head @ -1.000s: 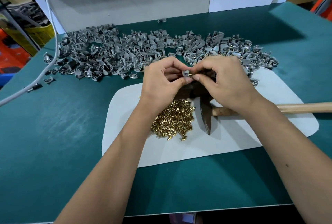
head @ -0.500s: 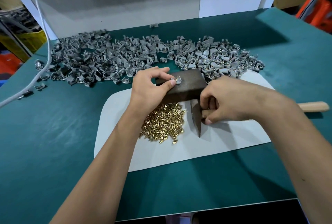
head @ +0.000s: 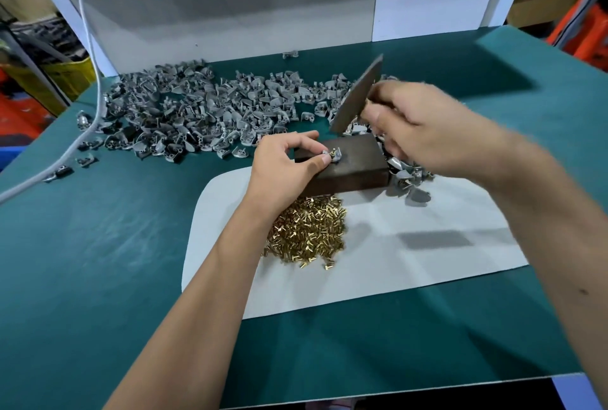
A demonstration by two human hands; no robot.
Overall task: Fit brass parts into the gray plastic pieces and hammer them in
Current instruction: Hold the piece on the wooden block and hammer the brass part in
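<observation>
My left hand pinches a small gray plastic piece with a brass part standing in it, holding it on top of a dark metal block. My right hand grips the hammer and holds it raised above the block, its dark head tilted up and blurred; the handle is hidden by the hand. A heap of loose brass parts lies on the white mat just below the block. A wide spread of gray plastic pieces covers the green table behind.
A few gray pieces lie right of the block under my right forearm. A white cable hangs down at the left onto the green table. A white back panel walls the far edge.
My right hand has lifted the hammer off the mat and swung its head up above the block. My left hand keeps the gray piece on the block.
</observation>
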